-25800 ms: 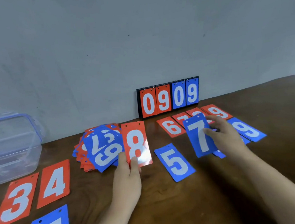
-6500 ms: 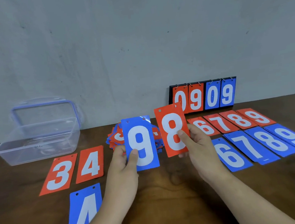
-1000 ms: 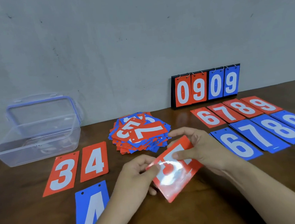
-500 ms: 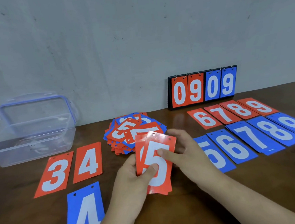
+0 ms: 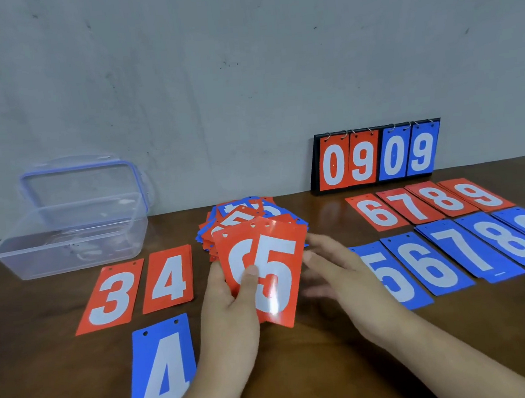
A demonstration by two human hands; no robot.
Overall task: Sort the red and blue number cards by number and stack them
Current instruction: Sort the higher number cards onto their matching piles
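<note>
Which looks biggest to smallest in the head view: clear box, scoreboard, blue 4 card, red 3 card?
clear box
scoreboard and blue 4 card: about alike, the card being nearer
red 3 card

Scoreboard [image 5: 376, 157]: 0909. Red cards [image 5: 383, 212]: 3, 4, 6–9. Blue cards [image 5: 444, 259]: 4–8, probably 9. Held card [image 5: 277, 273]: 5.

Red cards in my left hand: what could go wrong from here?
1. The left hand holds the two red cards fanned under one thumb; the front one could slide off.
2. The unsorted pile sits between the red 4 and red 6, so cards laid there may mix in.
3. The right hand, blurred, is partly over the blue 5 and might nudge it.
</note>
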